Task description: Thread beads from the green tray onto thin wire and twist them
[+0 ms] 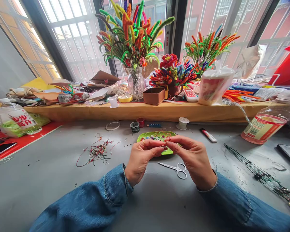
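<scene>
My left hand point(141, 158) and my right hand point(193, 159) meet above the grey table point(50, 180), fingertips pinched together on a thin red wire point(166, 138) with a tiny bead piece between them. Both sleeves are blue denim. Just behind the fingers lies a green tray point(145, 137) holding several small coloured beads. Small silver scissors point(177, 168) lie on the table under my right hand. A heap of cut wire scraps point(98, 151) sits to the left of my left hand.
Wire spools point(134, 126), point(183, 123) and a red-capped tube point(208, 135) lie beyond the tray. A plastic bottle point(264, 125) lies at right, another bottle point(16, 120) at left. Beaded wire strands point(256, 172) trail at right. The wooden sill point(135, 111) carries pipe-cleaner bouquets point(132, 35).
</scene>
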Tool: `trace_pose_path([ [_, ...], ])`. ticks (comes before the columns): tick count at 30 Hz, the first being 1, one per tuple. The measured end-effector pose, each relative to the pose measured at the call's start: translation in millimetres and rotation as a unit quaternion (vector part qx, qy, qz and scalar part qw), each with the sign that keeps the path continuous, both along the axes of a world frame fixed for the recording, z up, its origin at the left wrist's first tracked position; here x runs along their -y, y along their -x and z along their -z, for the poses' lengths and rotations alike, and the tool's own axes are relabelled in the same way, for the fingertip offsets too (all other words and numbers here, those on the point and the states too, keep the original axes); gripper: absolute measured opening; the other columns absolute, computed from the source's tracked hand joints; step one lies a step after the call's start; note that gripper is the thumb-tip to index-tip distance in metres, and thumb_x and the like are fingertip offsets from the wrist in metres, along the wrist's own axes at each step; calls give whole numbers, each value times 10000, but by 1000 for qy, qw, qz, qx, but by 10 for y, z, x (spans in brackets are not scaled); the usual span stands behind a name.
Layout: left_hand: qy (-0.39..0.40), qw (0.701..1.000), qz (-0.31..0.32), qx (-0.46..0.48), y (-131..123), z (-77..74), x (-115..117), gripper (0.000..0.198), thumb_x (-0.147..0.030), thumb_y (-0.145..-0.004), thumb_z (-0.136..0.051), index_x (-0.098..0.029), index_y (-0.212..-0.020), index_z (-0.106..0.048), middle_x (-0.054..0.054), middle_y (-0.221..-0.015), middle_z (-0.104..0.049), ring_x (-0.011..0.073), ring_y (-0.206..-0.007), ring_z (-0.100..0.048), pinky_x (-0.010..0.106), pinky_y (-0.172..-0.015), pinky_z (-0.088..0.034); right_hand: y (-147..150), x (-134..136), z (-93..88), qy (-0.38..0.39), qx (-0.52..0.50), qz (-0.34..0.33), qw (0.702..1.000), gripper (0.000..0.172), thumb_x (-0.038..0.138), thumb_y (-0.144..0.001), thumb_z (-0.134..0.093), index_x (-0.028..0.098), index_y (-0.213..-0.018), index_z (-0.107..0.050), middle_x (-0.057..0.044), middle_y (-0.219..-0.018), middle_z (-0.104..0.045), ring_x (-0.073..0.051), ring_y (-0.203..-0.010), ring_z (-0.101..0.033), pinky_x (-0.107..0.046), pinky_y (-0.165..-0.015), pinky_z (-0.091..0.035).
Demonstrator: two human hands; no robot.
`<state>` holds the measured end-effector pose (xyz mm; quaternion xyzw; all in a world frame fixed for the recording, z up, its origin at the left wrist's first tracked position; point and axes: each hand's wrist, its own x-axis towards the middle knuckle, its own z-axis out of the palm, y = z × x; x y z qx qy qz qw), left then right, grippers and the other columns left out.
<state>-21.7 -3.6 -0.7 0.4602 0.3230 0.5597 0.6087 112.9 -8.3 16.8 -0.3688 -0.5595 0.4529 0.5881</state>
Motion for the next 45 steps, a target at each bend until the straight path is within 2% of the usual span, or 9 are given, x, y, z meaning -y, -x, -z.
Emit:
trace_pose_path([
  [6, 18, 1000, 0, -9, -4, -21, 7, 89, -182, -605, -666, -149, -687, -653, 4, -695, -658, 92, -667, -584, 183, -628, -430, -2, -8, 6, -3, 13, -3, 1000, 85, 236, -635, -647, 190, -706, -655, -8, -749, -658, -136, -703, -589, -241, -636, -465],
  [18, 113, 990, 76, 43, 25, -57, 1, 69, -162, -638, -637, -123, -691, -613, 4, -657, -651, 90, -675, -615, 112, -560, -429, -19, -33, 9, 2, 48, 29, 998, 127, 286, -622, -652, 183, -696, -655, -12, -702, -640, -119, -641, -556, -228, -580, -435],
  [24, 149, 981, 109, 53, 26, -88, -4, 81, -177, -671, -602, -122, -729, -617, 25, -738, -666, 93, -652, -619, 111, -518, -433, -15, -40, 6, 18, 42, 35, 998, 120, 297, -625, -649, 199, -695, -649, 7, -689, -625, -95, -591, -523, -213, -537, -414],
  [28, 141, 982, 116, 49, 34, -68, -7, 110, -201, -674, -601, -128, -756, -617, 36, -766, -668, 102, -661, -619, 122, -510, -426, -22, -40, 21, 23, 41, 43, 998, 128, 298, -620, -653, 203, -704, -654, 2, -713, -630, -103, -606, -522, -221, -542, -413],
  [35, 141, 982, 117, 46, 44, -47, -18, 180, -287, -692, -579, -134, -780, -614, 40, -752, -657, 138, -680, -623, 169, -541, -442, -26, -45, 36, 23, 11, 18, 1000, 78, 255, -641, -646, 225, -712, -658, 34, -672, -615, -58, -548, -486, -181, -536, -408],
  [41, 103, 987, 118, 40, 42, -38, -9, 276, -374, -723, -522, -132, -810, -620, 62, -790, -658, 189, -829, -600, 236, -673, -446, -25, -37, 17, 19, 15, 12, 1000, 58, 246, -644, -644, 227, -696, -661, 30, -678, -626, -65, -561, -502, -190, -551, -411],
  [45, 105, 986, 126, 40, 31, -51, 2, 290, -392, -720, -517, -136, -809, -619, 75, -815, -661, 192, -828, -597, 267, -705, -436, -22, -33, 14, 18, 22, 16, 999, 83, 259, -636, -647, 219, -707, -656, 16, -694, -638, -96, -593, -535, -225, -569, -425],
])
